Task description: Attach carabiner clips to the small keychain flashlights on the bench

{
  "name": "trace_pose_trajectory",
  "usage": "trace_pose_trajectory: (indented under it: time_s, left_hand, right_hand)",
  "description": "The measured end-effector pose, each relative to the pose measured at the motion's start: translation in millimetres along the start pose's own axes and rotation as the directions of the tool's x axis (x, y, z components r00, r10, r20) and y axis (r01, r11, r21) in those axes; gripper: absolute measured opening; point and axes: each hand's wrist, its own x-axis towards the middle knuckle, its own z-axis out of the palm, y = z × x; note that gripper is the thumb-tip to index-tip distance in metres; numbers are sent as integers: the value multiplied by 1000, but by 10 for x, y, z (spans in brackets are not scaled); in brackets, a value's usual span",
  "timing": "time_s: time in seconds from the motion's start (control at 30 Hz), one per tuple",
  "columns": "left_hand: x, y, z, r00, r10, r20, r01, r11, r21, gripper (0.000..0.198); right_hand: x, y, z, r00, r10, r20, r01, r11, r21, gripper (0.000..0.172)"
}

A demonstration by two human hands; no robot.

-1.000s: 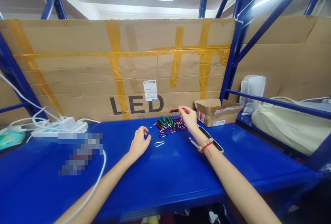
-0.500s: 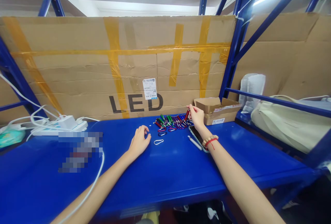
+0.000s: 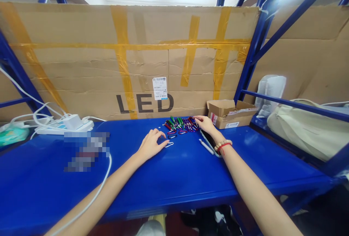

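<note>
My left hand (image 3: pixel 152 144) is over the blue tabletop, thumb and fingers apart and nothing between them. Its thumb tip reaches the silver carabiner (image 3: pixel 170 144), partly covering it. A dark carabiner (image 3: pixel 172 136) lies just beyond. Behind these is a pile of small tube keychains (image 3: pixel 180 122) in green, red and purple, with carabiners attached. My right hand (image 3: pixel 206 124) is at the pile's right edge, thumb and fingers pinched on the end of a red tube keychain (image 3: pixel 192 120), mostly hidden among the others. A phone (image 3: pixel 209 141) lies partly under the right wrist.
A white pen-like stick (image 3: pixel 206 146) lies beside the phone. An opened cardboard box (image 3: pixel 231 114) stands behind my right hand. At left are a white power strip (image 3: pixel 62 127) and a cable (image 3: pixel 105 178) crossing my left forearm. A large cardboard sheet (image 3: pixel 141 65) forms the back.
My right hand has lowered the red keychain from above the pile to its right edge. My left hand has spread its thumb and moved right to the silver carabiner. The view has shifted slightly.
</note>
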Motion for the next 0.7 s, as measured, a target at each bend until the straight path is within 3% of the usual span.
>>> trace_pose_trajectory:
  time_s: [0.1, 0.2, 0.37, 0.5, 0.7]
  left_hand:
    - [3, -5, 21, 999, 13, 47, -14, 1000, 8, 28]
    - [14, -22, 36, 997, -10, 74, 11, 1000, -10, 27]
    - [34, -68, 56, 997, -44, 67, 48, 997, -64, 20]
    - [44, -83, 50, 997, -44, 71, 49, 997, -65, 13]
    - [30, -28, -14, 995, -100, 30, 102, 992, -73, 20]
  right_hand:
    - [-45, -27, -29, 997, 4, 73, 11, 979, -205, 29]
    - [-91, -127, -112, 999, 11, 50, 7, 937, -350, 28]
    - [-177, -406, -267, 986, 84, 145, -22, 922, -386, 17]
    - [-273, -591, -282, 938, 204, 280, -74, 908, -413, 8]
    - [-250, -523, -186, 939, 226, 261, -69, 864, -499, 18]
